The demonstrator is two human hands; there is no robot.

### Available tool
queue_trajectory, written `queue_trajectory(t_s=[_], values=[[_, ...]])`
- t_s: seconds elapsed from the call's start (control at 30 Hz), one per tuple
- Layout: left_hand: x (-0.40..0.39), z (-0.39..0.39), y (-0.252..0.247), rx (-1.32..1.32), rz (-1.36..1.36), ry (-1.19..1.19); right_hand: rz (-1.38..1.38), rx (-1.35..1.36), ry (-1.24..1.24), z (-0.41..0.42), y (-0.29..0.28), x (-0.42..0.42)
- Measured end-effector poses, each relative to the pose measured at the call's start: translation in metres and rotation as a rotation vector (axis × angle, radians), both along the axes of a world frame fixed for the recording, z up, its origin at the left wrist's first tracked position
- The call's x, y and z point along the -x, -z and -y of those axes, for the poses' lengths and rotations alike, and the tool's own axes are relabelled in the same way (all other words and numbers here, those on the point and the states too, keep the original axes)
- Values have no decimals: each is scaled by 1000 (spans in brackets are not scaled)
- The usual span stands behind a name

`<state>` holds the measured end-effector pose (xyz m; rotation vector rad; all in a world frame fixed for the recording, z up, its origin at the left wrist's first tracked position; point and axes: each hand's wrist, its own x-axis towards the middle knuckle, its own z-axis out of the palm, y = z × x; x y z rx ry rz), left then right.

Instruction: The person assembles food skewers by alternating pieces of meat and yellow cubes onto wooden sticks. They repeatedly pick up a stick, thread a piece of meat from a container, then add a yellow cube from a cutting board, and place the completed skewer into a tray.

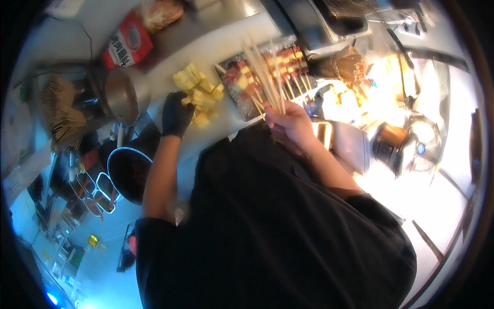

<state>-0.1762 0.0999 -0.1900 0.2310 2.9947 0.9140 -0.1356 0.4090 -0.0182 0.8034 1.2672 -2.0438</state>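
My left hand (177,114), in a black glove, is at the near left edge of a pile of yellow food chunks (202,98) on a white cutting board (227,38). Its fingertips touch a chunk; whether they grip it I cannot tell. Bare, my right hand (287,121) is closed around a bundle of wooden skewers (264,73) whose tips fan upward. Behind that bundle lies a dark tray (247,106) lined with clear film. It bears a row of skewers threaded with red meat and yellow chunks (287,61), partly hidden by the held bundle.
A red and white package (129,42) bearing writing lies beyond the board. Left are a hammered metal bowl (123,94) and a dark round bin (131,174). On the right, a bundle of many sticks (351,65), a metal box (351,145) and a fan (420,148) stand in bright glare.
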Motion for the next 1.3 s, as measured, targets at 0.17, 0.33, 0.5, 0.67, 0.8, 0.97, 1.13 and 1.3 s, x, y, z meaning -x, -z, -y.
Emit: queue_trajectory(t_s=[0.17, 0.33, 0.5, 0.67, 0.8, 0.97, 1.13, 1.3], values=[[-28, 9, -13, -253, 36, -207, -37, 93, -151, -16, 19, 25], [-56, 12, 1, -492, 187, -389, -83, 83, -246, -8, 24, 31], [-58, 13, 3, -232, 164, -270, -85, 34, -231, 3, 20, 22], [-51, 13, -6, -242, 259, -287, -84, -36, -185, 16, 12, -3], [-57, 17, -22, -549, 253, -256, -236, -314, -323, 30, 8, -19], [-74, 21, -114, -45, -132, 154, -515, -619, -566, 55, -6, -38], [-89, 19, -139, -996, 175, -341, -669, -670, -575, 81, -19, -46], [-98, 34, -147, -2008, 467, -633, -752, -692, -592, 97, -32, -43]])
